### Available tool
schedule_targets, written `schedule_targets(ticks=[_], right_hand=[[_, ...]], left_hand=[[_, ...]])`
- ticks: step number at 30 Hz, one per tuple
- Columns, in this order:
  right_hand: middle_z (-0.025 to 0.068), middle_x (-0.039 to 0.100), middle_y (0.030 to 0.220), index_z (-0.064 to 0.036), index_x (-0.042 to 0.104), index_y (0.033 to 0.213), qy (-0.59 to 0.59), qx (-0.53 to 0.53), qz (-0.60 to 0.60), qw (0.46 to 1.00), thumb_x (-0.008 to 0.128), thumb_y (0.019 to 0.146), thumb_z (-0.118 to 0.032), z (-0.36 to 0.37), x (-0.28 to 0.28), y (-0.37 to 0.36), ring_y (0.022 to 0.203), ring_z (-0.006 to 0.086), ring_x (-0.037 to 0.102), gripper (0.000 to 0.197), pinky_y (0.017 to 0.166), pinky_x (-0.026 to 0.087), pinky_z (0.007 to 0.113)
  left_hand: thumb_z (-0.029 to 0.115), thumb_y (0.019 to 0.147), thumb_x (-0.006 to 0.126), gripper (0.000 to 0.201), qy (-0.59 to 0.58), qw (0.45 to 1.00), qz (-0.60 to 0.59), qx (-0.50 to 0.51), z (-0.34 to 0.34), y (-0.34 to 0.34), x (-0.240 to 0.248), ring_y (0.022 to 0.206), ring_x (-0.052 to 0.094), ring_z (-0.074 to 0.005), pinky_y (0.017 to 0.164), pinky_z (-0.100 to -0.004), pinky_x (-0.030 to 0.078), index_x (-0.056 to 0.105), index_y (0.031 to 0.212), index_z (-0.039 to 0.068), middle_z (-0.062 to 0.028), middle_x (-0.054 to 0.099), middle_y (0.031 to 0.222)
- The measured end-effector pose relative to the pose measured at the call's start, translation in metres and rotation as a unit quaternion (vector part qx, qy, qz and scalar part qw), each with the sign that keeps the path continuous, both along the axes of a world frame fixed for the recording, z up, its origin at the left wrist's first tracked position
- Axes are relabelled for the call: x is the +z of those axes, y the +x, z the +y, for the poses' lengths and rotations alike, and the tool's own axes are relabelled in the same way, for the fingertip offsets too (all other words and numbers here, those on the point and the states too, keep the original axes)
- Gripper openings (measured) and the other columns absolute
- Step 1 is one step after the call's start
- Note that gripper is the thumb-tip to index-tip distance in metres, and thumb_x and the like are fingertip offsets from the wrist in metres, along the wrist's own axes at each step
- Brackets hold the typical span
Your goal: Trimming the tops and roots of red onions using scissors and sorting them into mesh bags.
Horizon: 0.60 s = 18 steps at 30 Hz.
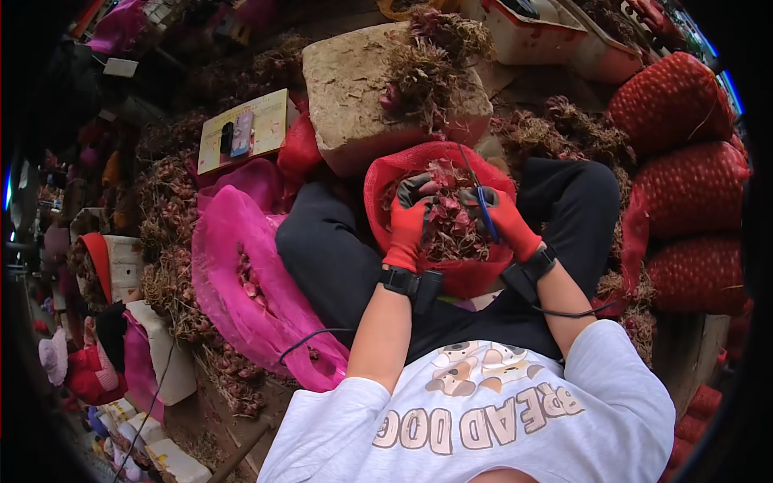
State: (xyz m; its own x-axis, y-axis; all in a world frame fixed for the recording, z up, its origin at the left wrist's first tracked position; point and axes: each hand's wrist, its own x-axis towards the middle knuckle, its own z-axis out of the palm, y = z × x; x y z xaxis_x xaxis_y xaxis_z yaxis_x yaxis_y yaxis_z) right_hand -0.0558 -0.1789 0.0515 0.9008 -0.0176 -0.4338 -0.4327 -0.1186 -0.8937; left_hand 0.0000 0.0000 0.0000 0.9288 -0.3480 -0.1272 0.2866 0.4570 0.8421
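Both hands wear red gloves with dark grey fingers, held over a red mesh bag (378,181) between my knees. The bag is rolled open, with loose red skins and dry trimmings (455,233) inside. My left hand (409,213) is closed on a small pinkish-red shallot (427,187) at the bag's left side, partly hidden by the fingers. In my right hand (509,216) is a pair of scissors (485,211) with blue handles, its blades pointing away from me. A stone-like pale block (354,88) stands just beyond the bag, bearing a bunch of shallots with dry roots and stalks (435,64).
A bright pink mesh bag (229,241) with some shallots lies left of my leg. Heaped shallots (165,185) spread farther left. A cardboard box (270,113) carries a phone-like item (241,133). Full red mesh sacks (692,189) are stacked at right. White foam crates (531,40) stand behind.
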Motion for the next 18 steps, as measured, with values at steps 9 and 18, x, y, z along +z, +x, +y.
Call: schedule_targets(ticks=[9, 18], right_hand=[[0.0059, 0.063, 0.089, -0.0018, 0.056, 0.107, 0.186, -0.115, -0.144, 0.965, 0.062, 0.081, -0.013, 0.009, -0.015, 0.007, 0.067, 0.0125, 0.061, 0.029, 0.055, 0.049, 0.022], [0.0059, 0.064, 0.09, -0.004, 0.06, 0.102, 0.092, -0.112, -0.04, 0.989, 0.064, 0.081, -0.022, 0.011, 0.006, 0.007, 0.079, 0.0153, 0.062, 0.027, 0.067, 0.049, 0.028]], left_hand=[[0.011, 0.09, 0.055, 0.026, -0.072, 0.993, 0.011, -0.097, -0.013, -0.019, 0.028, 0.093, 0.058, -0.0114, 0.08, -0.0237, 0.048, 0.053, 0.113, 0.001, -0.0055, 0.06, 0.105], [0.017, 0.092, 0.055, 0.027, -0.153, 0.976, 0.134, -0.078, 0.001, -0.004, 0.013, 0.089, 0.059, -0.011, 0.076, -0.0244, 0.051, 0.051, 0.117, 0.007, -0.0025, 0.059, 0.104]])
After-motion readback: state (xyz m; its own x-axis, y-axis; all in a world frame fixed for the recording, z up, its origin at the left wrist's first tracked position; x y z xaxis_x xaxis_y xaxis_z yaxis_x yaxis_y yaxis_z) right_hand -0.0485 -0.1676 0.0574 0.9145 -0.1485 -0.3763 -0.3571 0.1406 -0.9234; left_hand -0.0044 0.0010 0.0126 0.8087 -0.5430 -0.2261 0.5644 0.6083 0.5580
